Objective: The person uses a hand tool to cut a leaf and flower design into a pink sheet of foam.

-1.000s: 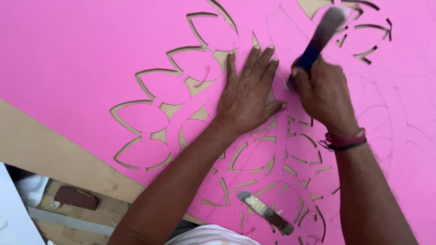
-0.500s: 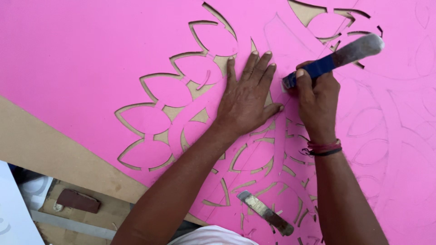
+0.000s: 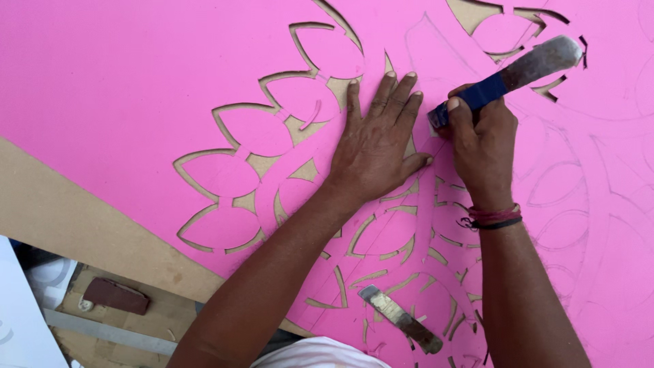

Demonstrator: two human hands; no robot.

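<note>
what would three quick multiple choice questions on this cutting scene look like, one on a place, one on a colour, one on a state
1. Where does the spare blade lie?
A. on the pink sheet, near the bottom edge of the view
B. under the left hand
C. on the white sheet at the far left

2. What colour is the tape wrapped around the knife in the right hand?
A. red
B. blue
C. yellow

3. How is the left hand set?
A. curled in a fist
B. lifted off the sheet
C. spread flat, palm down on the pink sheet

Answers:
1 A, it rests on the cut leaf pattern between the two forearms.
2 B, a blue band shows just above the gripping fingers.
3 C, the fingers are splayed and pressed to the sheet beside the knife.
</note>
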